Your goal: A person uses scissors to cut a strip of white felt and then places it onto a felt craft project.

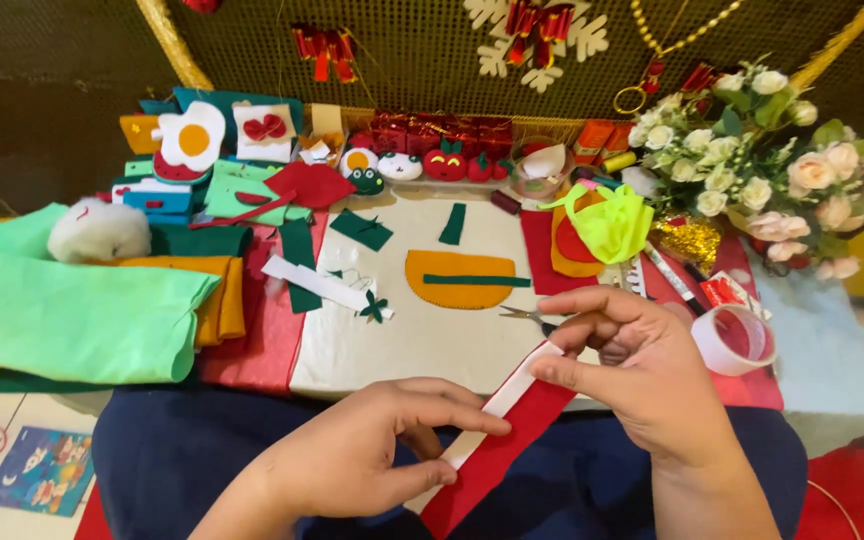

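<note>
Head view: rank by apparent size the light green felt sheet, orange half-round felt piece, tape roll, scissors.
1. light green felt sheet
2. orange half-round felt piece
3. tape roll, though it lies nearer the camera, so this rank is unsure
4. scissors, partly hidden by the right hand

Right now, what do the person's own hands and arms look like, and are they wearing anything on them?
Both hands are bare: the left hand and right hand show no gloves, and no rings or watch can be seen. The forearms are uncovered as far as the picture's lower edge, so no sleeves are in view.
</note>
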